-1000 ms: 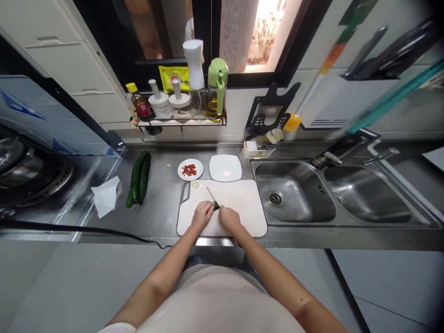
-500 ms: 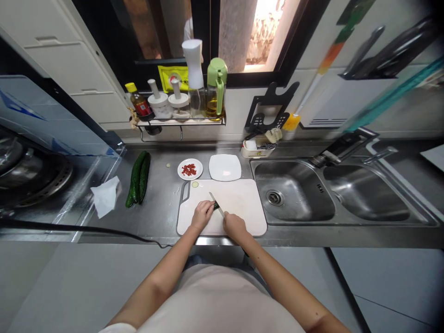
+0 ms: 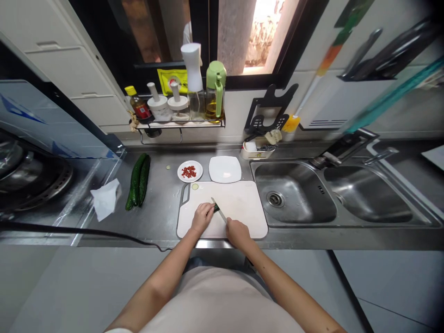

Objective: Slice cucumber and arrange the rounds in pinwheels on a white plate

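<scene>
My left hand (image 3: 203, 216) is closed on a short dark green piece of cucumber (image 3: 216, 208), pressing it on the white cutting board (image 3: 243, 208). Most of that piece is hidden under the fingers. In my right hand (image 3: 237, 231) is the handle of a knife (image 3: 221, 213), its narrow blade slanting up and left against the cucumber's right end. A pale round cucumber slice (image 3: 195, 187) lies at the board's upper left corner. Behind the board stand a plate of chopped red pieces (image 3: 189, 171) and a white square plate (image 3: 225, 169).
Two whole cucumbers (image 3: 138, 181) and a crumpled white paper (image 3: 106, 199) lie to the left. A double sink (image 3: 294, 189) is at the right. Above the counter, a rack (image 3: 180, 124) carries bottles and seasoning jars. A black cable (image 3: 104, 231) runs along the front left.
The knife and my right hand have shifted slightly right and down relative to the board. My left hand stays on the cucumber. The whole view has tilted a little.
</scene>
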`<state>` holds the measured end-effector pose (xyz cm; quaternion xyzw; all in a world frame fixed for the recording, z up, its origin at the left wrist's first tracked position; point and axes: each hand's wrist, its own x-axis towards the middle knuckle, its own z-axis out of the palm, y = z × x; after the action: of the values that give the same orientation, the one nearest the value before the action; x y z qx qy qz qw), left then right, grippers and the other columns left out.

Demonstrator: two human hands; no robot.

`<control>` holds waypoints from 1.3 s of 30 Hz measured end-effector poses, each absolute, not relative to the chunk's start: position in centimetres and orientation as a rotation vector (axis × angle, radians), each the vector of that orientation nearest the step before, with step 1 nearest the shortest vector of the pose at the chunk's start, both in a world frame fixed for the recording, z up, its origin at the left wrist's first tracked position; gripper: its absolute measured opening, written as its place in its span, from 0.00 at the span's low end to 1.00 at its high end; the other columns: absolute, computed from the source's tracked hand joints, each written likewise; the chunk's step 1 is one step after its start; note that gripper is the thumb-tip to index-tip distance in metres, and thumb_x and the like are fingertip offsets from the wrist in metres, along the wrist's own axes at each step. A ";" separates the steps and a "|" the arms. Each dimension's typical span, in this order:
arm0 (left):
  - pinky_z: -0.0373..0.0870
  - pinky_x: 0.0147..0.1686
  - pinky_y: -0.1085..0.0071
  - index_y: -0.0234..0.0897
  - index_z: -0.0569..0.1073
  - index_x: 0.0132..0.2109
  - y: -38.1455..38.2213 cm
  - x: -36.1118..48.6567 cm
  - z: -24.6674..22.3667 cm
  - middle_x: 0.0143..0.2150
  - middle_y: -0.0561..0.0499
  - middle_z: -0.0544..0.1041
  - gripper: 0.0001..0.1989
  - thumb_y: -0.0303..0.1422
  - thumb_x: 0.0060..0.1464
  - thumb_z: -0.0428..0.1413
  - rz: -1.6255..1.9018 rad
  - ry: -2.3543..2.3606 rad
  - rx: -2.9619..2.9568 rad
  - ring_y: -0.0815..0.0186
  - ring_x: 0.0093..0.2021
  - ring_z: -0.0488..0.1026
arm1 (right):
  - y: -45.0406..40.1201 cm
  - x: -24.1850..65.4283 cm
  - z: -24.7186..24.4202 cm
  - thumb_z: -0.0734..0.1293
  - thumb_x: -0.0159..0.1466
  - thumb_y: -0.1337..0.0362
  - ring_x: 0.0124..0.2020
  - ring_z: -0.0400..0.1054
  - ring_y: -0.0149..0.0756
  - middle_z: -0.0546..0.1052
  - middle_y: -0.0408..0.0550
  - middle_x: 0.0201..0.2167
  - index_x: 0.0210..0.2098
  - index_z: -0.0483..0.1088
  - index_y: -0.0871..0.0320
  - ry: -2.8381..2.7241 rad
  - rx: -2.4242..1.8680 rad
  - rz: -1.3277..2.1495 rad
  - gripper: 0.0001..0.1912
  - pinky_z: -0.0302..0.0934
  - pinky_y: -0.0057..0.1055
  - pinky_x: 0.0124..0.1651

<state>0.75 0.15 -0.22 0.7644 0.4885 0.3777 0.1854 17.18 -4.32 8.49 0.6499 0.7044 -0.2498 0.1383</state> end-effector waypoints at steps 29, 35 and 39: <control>0.69 0.48 0.64 0.39 0.74 0.45 0.3 0.6 0.5 0.42 0.48 0.77 0.10 0.33 0.60 0.50 1.029 1.371 2.050 0.65 0.45 0.72 | -3.4 17.3 9.2 0.53 0.65 0.68 0.44 0.71 0.42 0.76 0.58 0.41 0.47 0.66 0.61 2.022 1.892 -0.774 0.15 0.58 0.33 0.40; 0.69 0.48 0.64 0.39 0.72 0.47 0.0 0.5 0.9 0.44 0.48 0.76 0.11 0.35 0.60 0.50 1.017 1.412 2.004 0.64 0.47 0.72 | -3.8 18.8 9.2 0.53 0.66 0.64 0.42 0.71 0.41 0.76 0.56 0.40 0.44 0.68 0.59 2.062 1.926 -0.755 0.15 0.58 0.31 0.39; 0.69 0.48 0.64 0.40 0.72 0.48 -0.3 0.3 1.0 0.44 0.47 0.76 0.12 0.36 0.61 0.50 1.025 1.428 1.948 0.64 0.47 0.72 | -3.8 19.6 9.6 0.52 0.68 0.62 0.41 0.71 0.40 0.76 0.55 0.39 0.47 0.67 0.57 2.039 1.973 -0.653 0.16 0.57 0.32 0.39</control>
<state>0.31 -0.28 0.96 0.7177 0.5260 0.3776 0.2561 19.63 -3.79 9.62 0.6732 0.6957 -0.2227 0.1149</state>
